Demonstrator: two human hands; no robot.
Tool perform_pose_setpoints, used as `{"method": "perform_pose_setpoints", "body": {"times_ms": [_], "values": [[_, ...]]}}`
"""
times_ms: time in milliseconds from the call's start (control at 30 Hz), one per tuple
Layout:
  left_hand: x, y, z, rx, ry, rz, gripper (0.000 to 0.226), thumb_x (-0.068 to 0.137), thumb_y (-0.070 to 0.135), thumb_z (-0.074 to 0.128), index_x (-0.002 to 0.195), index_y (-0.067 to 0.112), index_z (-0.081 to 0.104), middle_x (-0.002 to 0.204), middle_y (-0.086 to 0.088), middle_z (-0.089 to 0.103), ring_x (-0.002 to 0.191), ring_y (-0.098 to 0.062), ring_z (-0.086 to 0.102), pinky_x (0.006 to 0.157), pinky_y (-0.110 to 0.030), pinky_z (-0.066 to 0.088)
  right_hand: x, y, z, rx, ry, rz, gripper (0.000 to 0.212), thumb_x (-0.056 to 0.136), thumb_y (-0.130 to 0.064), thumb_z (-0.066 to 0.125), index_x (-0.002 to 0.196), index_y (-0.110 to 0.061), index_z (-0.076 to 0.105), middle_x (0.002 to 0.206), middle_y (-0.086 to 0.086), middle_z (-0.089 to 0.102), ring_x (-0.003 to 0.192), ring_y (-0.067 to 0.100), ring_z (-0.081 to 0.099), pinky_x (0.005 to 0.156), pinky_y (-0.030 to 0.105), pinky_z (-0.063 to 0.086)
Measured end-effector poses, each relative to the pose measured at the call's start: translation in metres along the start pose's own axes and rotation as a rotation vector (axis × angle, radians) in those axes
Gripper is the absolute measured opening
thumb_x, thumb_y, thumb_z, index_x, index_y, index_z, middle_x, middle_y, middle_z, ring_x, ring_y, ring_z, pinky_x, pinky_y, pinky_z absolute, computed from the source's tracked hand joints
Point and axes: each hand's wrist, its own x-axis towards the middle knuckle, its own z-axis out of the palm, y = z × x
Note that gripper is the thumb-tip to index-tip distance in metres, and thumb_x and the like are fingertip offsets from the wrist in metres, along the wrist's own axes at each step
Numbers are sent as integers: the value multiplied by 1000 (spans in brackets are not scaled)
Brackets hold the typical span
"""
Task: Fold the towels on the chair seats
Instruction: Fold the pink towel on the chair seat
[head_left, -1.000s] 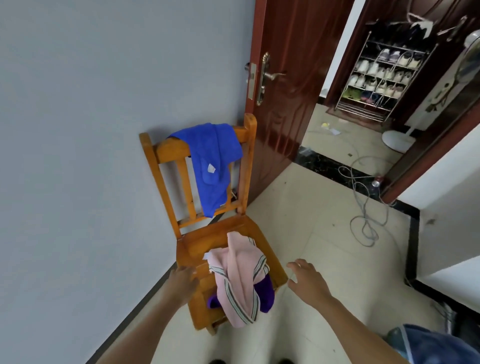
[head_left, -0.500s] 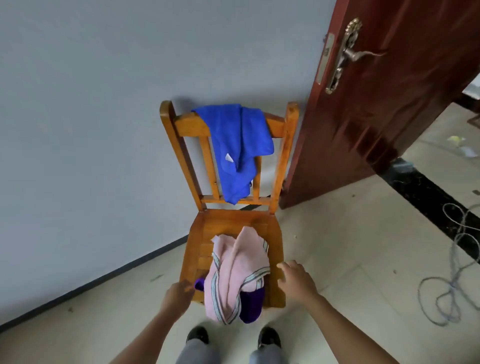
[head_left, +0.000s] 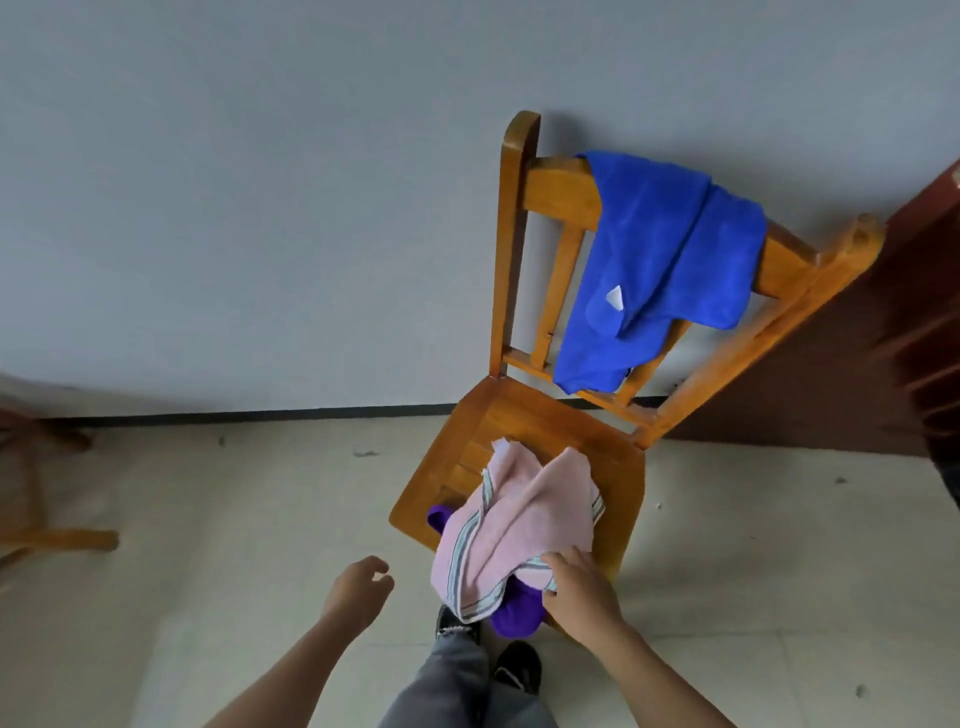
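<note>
Head view looks down on a wooden chair (head_left: 545, 421) standing against a pale wall (head_left: 260, 208), with a dark red door (head_left: 893, 364) just beside its right post. On the seat lies a pink towel (head_left: 514, 514) with grey striped borders, crumpled in a loose heap, its near end spilling over the front edge of the seat. Under it sits a purple towel (head_left: 511, 616) – one bit peeks out at the left of the heap, a bigger bulge hangs below the front edge.

Right hand (head_left: 582, 592) is on the job: its fingers are curled onto the near striped hem of the pink towel, thumb tucked beneath, grasping the cloth right at the seat's front corner. Left hand (head_left: 358, 590) hangs in the air to the left of the chair, apart from both seat and towels, fingers loosely bent and holding nothing.

Up on the backrest a blue towel (head_left: 660, 260) is draped over the top rail, a small white tag showing on its front, the lower end dangling close to the seat.

Down below – grey trouser legs (head_left: 457, 670) and dark shoes (head_left: 517, 667) on the pale tiled floor (head_left: 234, 519), tucked close to the chair's front. At far left a second wooden piece (head_left: 52, 540) shows, too blurred to make out.
</note>
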Motion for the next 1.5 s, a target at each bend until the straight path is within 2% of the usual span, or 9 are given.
{"method": "perform_pose_setpoints", "body": {"times_ms": [133, 233, 300, 433, 567, 700, 867, 1267, 1500], "values": [[28, 12, 29, 3, -49, -12, 40, 93, 27, 51, 131, 16, 47, 135, -6, 51, 117, -19, 53, 92, -25, 44, 29, -3, 13, -151, 28, -58, 54, 86, -32, 61, 136, -23, 42, 139, 3, 43, 124, 22, 43, 95, 29, 46], [58, 23, 53, 6, -86, 9, 56, 89, 36, 57, 139, 20, 36, 141, -5, 45, 125, -20, 47, 98, -28, 42, 57, -6, 32, -219, 60, -120, 71, 31, -42, 92, 97, -24, 71, 101, 6, 70, 86, 22, 69, 58, 29, 57], [80, 28, 65, 23, -97, 59, 70, 86, 42, 59, 144, 21, 26, 145, -5, 40, 129, -23, 42, 101, -32, 41, 76, -2, 51, -260, 18, -148, 85, 22, -40, 92, 101, -24, 66, 102, 10, 71, 88, 29, 70, 59, 37, 58], [120, 33, 95, 166, -115, 201, 92, 80, 48, 64, 149, 25, 6, 153, -2, 25, 133, -24, 36, 102, -35, 42, 103, 23, 87, -367, -23, -222, 99, 41, -27, 89, 128, -22, 43, 127, 20, 57, 114, 41, 56, 80, 51, 54], [135, 49, 124, 184, -196, 353, 96, 83, 36, 64, 148, 25, -6, 149, -4, 24, 132, -24, 35, 97, -32, 41, 125, 50, 86, -380, -49, -187, 101, 45, -28, 89, 133, -27, 39, 126, 21, 56, 111, 41, 57, 76, 48, 56], [155, 85, 133, -4, -109, 353, 82, 88, 16, 57, 149, 25, 4, 133, -10, 38, 117, -28, 48, 89, -32, 41, 155, 70, 64, -277, 123, -91, 78, 58, -8, 82, 126, -24, 46, 121, 18, 58, 87, 35, 64, 55, 36, 56], [169, 143, 108, -100, -43, 386, 65, 88, 10, 53, 145, 21, 25, 134, -11, 47, 121, -28, 47, 91, -29, 38, 168, 75, 23, -124, 284, 140, 40, 90, -11, 49, 129, -20, 46, 127, 10, 50, 109, 32, 52, 75, 37, 48], [90, 207, -12, -495, 96, 309, 32, 93, 11, 51, 124, 16, 55, 126, -9, 56, 110, -23, 54, 78, -23, 42, 91, 53, -98, 231, 500, 215, 29, 85, -3, 53, 114, -7, 53, 116, 13, 57, 108, 32, 52, 74, 34, 42], [13, 201, -73, -639, 152, 293, 36, 93, 15, 51, 128, 16, 51, 126, -13, 55, 99, -25, 52, 79, -29, 45, 17, 45, -161, 489, 356, 195, 17, 80, -10, 63, 91, -7, 52, 95, 14, 59, 90, 27, 56, 66, 30, 37]]}}
